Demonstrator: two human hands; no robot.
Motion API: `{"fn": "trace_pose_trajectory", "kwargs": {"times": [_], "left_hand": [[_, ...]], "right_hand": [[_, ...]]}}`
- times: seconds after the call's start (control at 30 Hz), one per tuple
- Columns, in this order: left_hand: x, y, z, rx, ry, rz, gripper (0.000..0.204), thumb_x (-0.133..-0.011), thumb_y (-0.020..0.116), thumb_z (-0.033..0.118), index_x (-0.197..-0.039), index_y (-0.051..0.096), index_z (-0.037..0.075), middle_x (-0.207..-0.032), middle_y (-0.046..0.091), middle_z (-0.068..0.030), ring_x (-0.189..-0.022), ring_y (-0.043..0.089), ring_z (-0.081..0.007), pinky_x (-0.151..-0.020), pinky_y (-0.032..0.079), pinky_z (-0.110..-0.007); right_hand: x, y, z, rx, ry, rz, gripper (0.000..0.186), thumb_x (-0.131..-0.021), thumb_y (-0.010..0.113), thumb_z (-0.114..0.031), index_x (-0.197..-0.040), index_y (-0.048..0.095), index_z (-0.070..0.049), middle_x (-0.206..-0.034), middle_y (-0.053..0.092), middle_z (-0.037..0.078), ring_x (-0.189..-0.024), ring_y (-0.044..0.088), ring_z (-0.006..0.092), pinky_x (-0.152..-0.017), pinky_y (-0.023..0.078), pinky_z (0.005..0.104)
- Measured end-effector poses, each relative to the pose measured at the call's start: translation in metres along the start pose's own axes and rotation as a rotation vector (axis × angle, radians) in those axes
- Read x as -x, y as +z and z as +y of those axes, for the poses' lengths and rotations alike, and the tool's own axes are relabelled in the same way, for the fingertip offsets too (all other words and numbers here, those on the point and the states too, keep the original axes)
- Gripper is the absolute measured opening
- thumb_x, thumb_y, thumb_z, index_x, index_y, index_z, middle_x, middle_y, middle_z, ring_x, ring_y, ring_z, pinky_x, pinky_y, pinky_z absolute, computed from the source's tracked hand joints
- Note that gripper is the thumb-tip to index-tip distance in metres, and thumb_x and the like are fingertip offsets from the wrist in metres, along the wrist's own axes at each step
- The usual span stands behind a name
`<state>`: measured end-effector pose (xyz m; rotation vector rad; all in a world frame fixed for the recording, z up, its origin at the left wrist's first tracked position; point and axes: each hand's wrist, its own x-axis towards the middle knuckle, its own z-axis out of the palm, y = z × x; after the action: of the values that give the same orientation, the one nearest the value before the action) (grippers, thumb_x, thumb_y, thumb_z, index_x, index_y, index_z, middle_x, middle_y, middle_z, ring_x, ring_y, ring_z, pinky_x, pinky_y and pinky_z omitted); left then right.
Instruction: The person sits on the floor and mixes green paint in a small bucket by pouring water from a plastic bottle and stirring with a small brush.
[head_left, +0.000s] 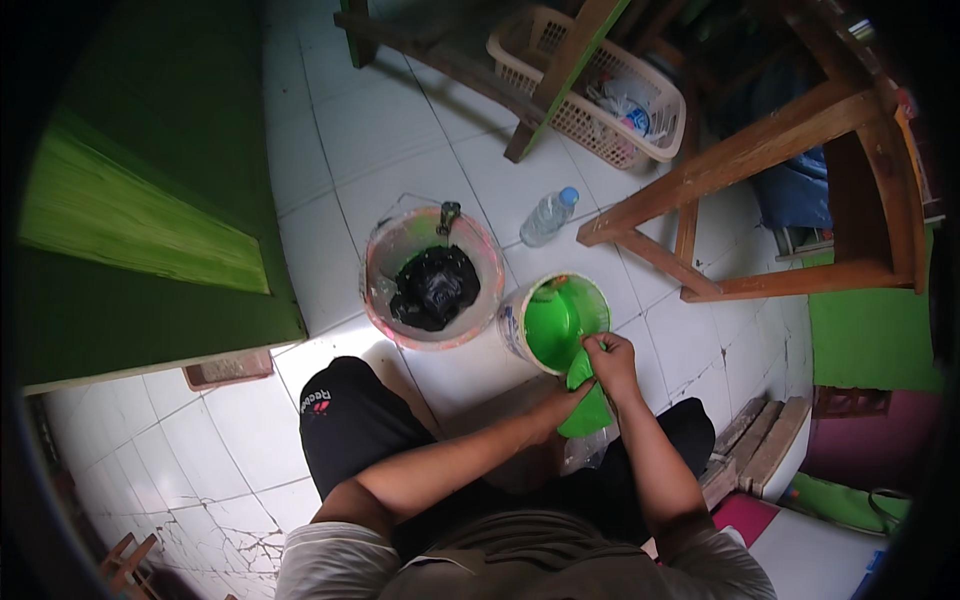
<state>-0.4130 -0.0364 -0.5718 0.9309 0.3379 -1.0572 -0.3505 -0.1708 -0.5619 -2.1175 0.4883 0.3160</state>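
My right hand (612, 360) has its fingers pinched on the upper end of a limp, bright green plastic bag (585, 414), beside the near right rim of a white bucket (512, 335). My left hand (570, 398) grips the same bag lower down, its fingers partly hidden behind the green. Clear plastic shows below the bag. Bright green paint (550, 325) coats the inside of the white bucket. To its left stands a larger pinkish, paint-stained bucket (378, 315) with a black plastic bag (437, 287) inside and a wire handle.
Beyond the buckets stands a clear bottle (545, 222) with a blue cap. A beige basket (578, 118) sits farther back. A wooden frame (740, 160) rises at the right. At the left is a green-painted panel (150, 220), with a reddish tray-like block (228, 370) near its lower edge.
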Motion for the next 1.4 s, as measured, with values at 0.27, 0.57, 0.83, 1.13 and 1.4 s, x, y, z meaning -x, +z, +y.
{"fn": "trace_pose_trajectory", "kwargs": {"times": [0.27, 0.57, 0.83, 1.13, 1.4], "left_hand": [[-0.017, -0.01, -0.006, 0.054, 0.015, -0.182, 0.064, -0.099, 0.054, 0.061, -0.138, 0.052, 0.011, -0.121, 0.064, -0.0051, -0.107, 0.062, -0.0143, -0.091, 0.051, -0.034], [-0.008, -0.009, 0.01, -0.038, 0.075, -0.079, 0.062, -0.098, 0.059, 0.052, -0.141, 0.05, 0.007, -0.124, 0.063, -0.0071, -0.109, 0.061, -0.0169, -0.092, 0.05, -0.034], [-0.008, -0.007, 0.014, -0.205, 0.239, -0.074, 0.074, -0.093, 0.066, 0.053, -0.145, 0.045, 0.005, -0.131, 0.061, -0.0106, -0.114, 0.06, -0.0183, -0.096, 0.049, -0.034], [0.016, -0.008, 0.042, -0.427, 0.714, -0.029, 0.078, -0.092, 0.069, 0.049, -0.146, 0.04, 0.0, -0.125, 0.063, -0.0193, -0.114, 0.062, -0.0289, -0.098, 0.048, -0.039], [0.108, -0.054, 0.131, -0.712, 0.635, 0.039, 0.08, -0.089, 0.072, 0.053, -0.142, 0.042, 0.001, -0.124, 0.062, -0.023, -0.117, 0.061, -0.0315, -0.1, 0.047, -0.041]], "right_hand": [[-0.007, -0.003, 0.015, 0.028, -0.02, 0.031, 0.028, -0.085, 0.071, -0.024, -0.098, 0.074, 0.001, -0.073, 0.07, 0.013, -0.063, 0.064, 0.0203, -0.064, 0.051, 0.0345], [-0.004, 0.003, 0.004, -0.017, 0.03, 0.062, 0.016, -0.091, 0.069, -0.015, -0.097, 0.068, 0.0, -0.084, 0.068, 0.005, -0.074, 0.06, 0.0114, -0.068, 0.048, 0.0272], [0.012, -0.009, -0.002, -0.262, 0.027, 0.051, 0.017, -0.092, 0.068, -0.017, -0.099, 0.065, -0.001, -0.089, 0.066, 0.007, -0.08, 0.059, 0.0139, -0.074, 0.048, 0.0297], [0.058, -0.031, -0.08, -0.416, -0.16, 0.009, 0.022, -0.102, 0.063, -0.023, -0.107, 0.058, -0.002, -0.09, 0.064, 0.001, -0.079, 0.057, 0.0052, -0.068, 0.045, 0.0206], [0.071, -0.003, -0.157, -0.441, -0.433, -0.113, 0.015, -0.101, 0.064, -0.013, -0.107, 0.057, -0.002, -0.093, 0.065, 0.003, -0.08, 0.061, 0.0061, -0.07, 0.047, 0.0201]]}}
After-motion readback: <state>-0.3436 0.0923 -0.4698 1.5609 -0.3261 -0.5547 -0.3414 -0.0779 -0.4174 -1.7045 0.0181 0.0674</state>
